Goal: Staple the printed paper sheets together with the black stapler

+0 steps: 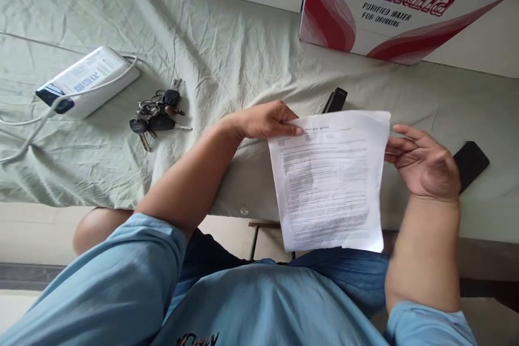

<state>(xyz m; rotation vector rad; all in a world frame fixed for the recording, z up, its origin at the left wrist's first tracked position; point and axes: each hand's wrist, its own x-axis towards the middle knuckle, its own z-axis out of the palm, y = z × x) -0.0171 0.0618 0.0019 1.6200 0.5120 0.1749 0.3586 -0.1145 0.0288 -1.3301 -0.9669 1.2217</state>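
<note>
A printed white sheet of paper (330, 181) hangs in front of me over the edge of a bed with a pale green sheet (227, 59). My left hand (267, 120) pinches the paper's top left corner. At the paper's right edge is my right hand (424, 164), fingers spread and their tips touching or just beside that edge; I cannot tell whether it grips. The paper's lower end droops toward my lap.
A bunch of keys (158, 113) lies left of my left forearm. Further left is a white power bank (87, 81) with a white cable. A black phone (470, 164) lies behind my right hand, a small black object (335, 100) above the paper, and a Wahaha water carton (401, 5) at the back.
</note>
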